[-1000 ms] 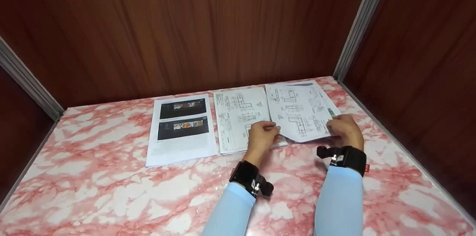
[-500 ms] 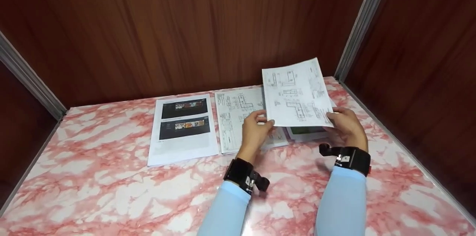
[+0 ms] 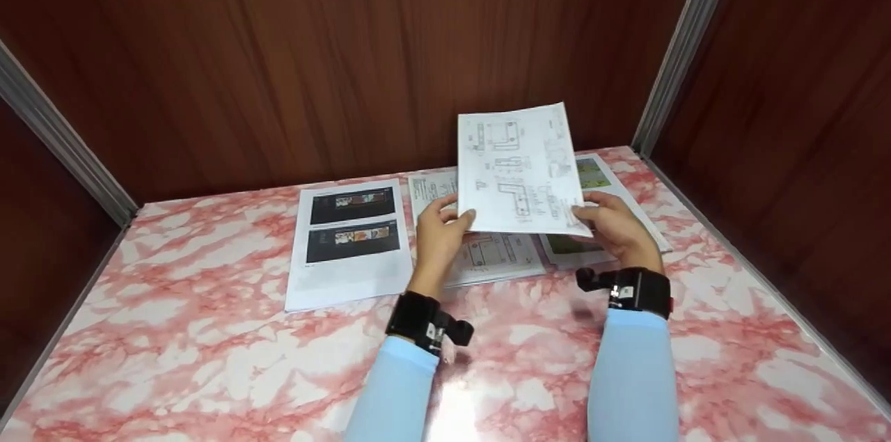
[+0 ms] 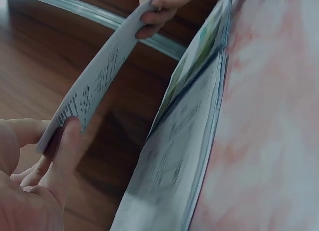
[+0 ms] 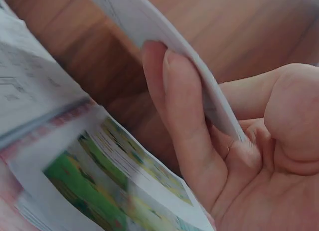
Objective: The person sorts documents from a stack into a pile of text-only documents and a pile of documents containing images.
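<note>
Above the marbled table (image 3: 230, 365) in the head view, the left hand (image 3: 437, 234) and right hand (image 3: 619, 225) pinch a raised sheaf of drawings (image 3: 518, 163) by its lower corners; the step in hand appears to be holding it aloft, and shifting it would call for even grips. Dark-printed pages (image 3: 355, 282) lie at left, before a wood-grained wall (image 3: 278, 80). In the left wrist view, fingers and thumb clasp it beside a paper pile (image 4: 169, 156); in the right wrist view, fingers grip it near green-pictured pages (image 5: 124, 176).
</note>
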Action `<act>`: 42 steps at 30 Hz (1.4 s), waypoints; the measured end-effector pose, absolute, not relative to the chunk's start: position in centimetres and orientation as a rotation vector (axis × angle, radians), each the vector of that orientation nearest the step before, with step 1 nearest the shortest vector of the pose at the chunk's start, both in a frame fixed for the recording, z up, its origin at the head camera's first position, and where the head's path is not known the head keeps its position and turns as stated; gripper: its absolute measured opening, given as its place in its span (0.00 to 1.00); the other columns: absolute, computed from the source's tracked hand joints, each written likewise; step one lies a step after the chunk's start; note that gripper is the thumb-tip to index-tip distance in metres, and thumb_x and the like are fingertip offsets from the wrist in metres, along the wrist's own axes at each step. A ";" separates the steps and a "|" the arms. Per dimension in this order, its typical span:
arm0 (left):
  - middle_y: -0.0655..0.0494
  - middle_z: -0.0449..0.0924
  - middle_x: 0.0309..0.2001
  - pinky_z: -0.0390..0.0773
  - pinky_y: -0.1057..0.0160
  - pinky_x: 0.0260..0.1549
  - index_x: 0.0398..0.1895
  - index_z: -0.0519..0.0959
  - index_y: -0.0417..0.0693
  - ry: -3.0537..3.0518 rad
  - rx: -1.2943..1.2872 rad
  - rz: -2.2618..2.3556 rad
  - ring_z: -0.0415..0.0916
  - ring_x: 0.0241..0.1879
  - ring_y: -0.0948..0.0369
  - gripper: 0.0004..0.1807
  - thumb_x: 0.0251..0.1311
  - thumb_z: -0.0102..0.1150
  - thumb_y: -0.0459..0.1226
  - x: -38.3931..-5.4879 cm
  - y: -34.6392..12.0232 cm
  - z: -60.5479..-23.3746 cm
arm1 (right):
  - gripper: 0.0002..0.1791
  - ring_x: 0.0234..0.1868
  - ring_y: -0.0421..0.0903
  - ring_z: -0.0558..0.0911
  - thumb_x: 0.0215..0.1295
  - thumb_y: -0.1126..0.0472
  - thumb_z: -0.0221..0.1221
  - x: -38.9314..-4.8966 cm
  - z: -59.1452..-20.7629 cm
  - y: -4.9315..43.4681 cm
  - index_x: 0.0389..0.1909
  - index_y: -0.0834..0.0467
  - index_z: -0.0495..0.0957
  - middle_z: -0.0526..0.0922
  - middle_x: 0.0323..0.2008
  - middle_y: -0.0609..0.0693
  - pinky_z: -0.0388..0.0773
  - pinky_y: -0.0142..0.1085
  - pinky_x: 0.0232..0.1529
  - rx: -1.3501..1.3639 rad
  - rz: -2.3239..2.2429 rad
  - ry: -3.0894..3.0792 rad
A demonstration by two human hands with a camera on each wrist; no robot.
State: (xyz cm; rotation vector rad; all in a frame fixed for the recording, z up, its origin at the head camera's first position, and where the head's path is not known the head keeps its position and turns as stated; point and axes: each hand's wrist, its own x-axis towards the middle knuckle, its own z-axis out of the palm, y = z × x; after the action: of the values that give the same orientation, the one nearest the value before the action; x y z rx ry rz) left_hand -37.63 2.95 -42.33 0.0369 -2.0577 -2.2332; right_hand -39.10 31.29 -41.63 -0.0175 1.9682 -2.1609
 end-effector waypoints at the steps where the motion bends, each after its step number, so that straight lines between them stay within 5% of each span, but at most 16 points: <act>1: 0.42 0.82 0.35 0.82 0.59 0.31 0.56 0.71 0.40 -2.089 0.030 -2.193 0.81 0.26 0.59 0.25 0.53 0.62 0.33 -37.7 2.4 -42.3 | 0.21 0.34 0.42 0.82 0.67 0.67 0.48 -39.2 -41.6 30.9 0.59 0.67 0.60 0.82 0.35 0.49 0.79 0.32 0.32 -0.029 -2.137 1.983; 19: 0.46 0.84 0.38 0.78 0.66 0.32 0.45 0.78 0.38 -2.503 0.119 -1.797 0.80 0.34 0.60 0.19 0.51 0.64 0.40 -37.7 -4.2 -44.6 | 0.18 0.30 0.41 0.81 0.66 0.63 0.51 -41.0 -43.3 26.5 0.54 0.65 0.67 0.82 0.32 0.47 0.79 0.37 0.35 -0.137 -1.761 2.142; 30: 0.48 0.85 0.32 0.80 0.63 0.27 0.37 0.82 0.40 -2.529 0.187 -1.791 0.79 0.25 0.62 0.13 0.52 0.62 0.39 -37.6 -4.8 -45.2 | 0.21 0.33 0.44 0.82 0.64 0.63 0.53 -41.0 -44.4 25.9 0.56 0.63 0.63 0.81 0.34 0.49 0.78 0.37 0.36 -0.064 -1.700 2.128; 35: 0.47 0.83 0.32 0.82 0.59 0.29 0.38 0.82 0.38 -2.522 0.216 -1.864 0.80 0.24 0.61 0.13 0.53 0.62 0.39 -37.6 -5.0 -45.3 | 0.24 0.32 0.46 0.80 0.61 0.60 0.56 -40.7 -44.5 25.8 0.57 0.54 0.60 0.79 0.36 0.51 0.74 0.39 0.30 0.086 -1.705 2.068; 42: 0.48 0.80 0.31 0.82 0.62 0.26 0.34 0.82 0.38 -2.554 0.258 -1.856 0.79 0.25 0.60 0.12 0.51 0.63 0.39 -37.5 -5.1 -45.6 | 0.27 0.40 0.49 0.80 0.60 0.58 0.56 -40.3 -44.7 25.5 0.57 0.46 0.55 0.78 0.43 0.53 0.74 0.42 0.39 0.184 -1.696 1.982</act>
State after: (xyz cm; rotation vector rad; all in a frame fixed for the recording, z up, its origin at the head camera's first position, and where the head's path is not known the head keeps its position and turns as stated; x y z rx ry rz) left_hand -37.47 -5.07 -45.61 0.2579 -2.5542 -1.8564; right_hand -40.32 25.53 -44.69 0.1844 1.9815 -1.6962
